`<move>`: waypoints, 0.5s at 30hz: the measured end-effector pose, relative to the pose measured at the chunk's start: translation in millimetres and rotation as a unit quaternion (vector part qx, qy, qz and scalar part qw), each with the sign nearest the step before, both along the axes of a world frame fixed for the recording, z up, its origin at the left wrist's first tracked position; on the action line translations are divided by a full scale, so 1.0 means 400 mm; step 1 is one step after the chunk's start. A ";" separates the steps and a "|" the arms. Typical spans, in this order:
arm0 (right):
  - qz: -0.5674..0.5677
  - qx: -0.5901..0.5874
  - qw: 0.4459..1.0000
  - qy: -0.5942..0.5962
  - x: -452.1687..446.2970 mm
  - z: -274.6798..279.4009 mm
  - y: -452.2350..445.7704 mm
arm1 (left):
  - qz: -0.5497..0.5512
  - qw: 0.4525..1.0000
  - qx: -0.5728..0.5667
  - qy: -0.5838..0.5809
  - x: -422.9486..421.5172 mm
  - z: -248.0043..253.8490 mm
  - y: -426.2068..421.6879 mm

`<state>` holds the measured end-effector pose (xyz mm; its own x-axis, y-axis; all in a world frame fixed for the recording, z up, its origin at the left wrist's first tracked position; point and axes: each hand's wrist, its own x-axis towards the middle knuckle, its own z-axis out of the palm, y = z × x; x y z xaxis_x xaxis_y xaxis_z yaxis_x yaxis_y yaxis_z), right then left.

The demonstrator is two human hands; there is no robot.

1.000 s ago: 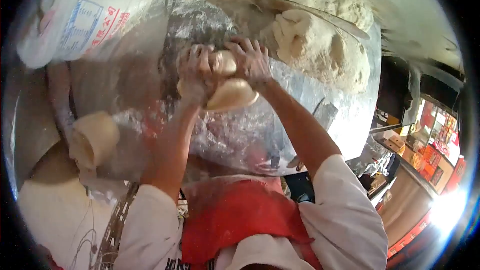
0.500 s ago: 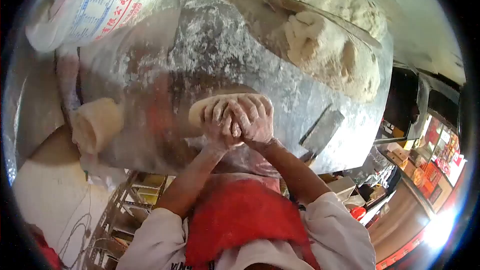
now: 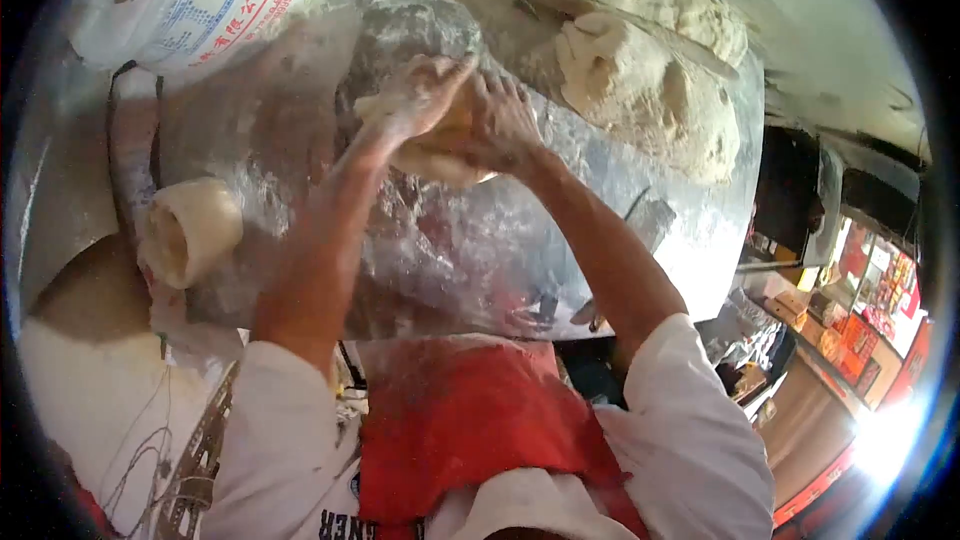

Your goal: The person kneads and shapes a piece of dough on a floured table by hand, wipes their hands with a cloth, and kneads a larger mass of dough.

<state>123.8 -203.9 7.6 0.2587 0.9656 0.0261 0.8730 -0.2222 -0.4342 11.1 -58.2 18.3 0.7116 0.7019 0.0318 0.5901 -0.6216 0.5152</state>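
From the dough (image 3: 440,162), the table (image 3: 250,120) gives passage at nine o'clock and, between the forearms (image 3: 595,235), at six; a sack (image 3: 205,5) blocks ten o'clock, a large mound (image 3: 650,105) two, a scraper (image 3: 655,222) four.

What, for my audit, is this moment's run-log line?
left hand: at dough, contact unclear; right hand: against dough; table: floured; printed sack: upper left

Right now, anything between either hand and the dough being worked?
Nothing visible. The right hand is on the dough; the left hand is over it, contact unclear. The pale floury mound sits off to the right, out of the way.
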 end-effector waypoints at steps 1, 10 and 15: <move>0.055 -0.047 0.997 0.012 -0.025 0.129 -0.051 | -0.016 0.949 -0.308 0.066 -0.031 0.082 -0.025; 0.015 0.014 0.999 -0.038 -0.162 0.029 -0.183 | 0.018 0.971 0.195 -0.136 -0.207 -0.045 -0.349; 0.024 -0.051 0.997 0.061 -0.017 0.037 0.005 | 0.018 0.984 0.141 -0.104 -0.085 -0.005 -0.153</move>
<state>117.1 -202.0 22.6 0.2066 0.9732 -0.1012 0.8258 -0.2289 -0.5154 -22.8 -119.2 16.1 0.6434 0.6694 0.3713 0.5143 -0.7373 0.4380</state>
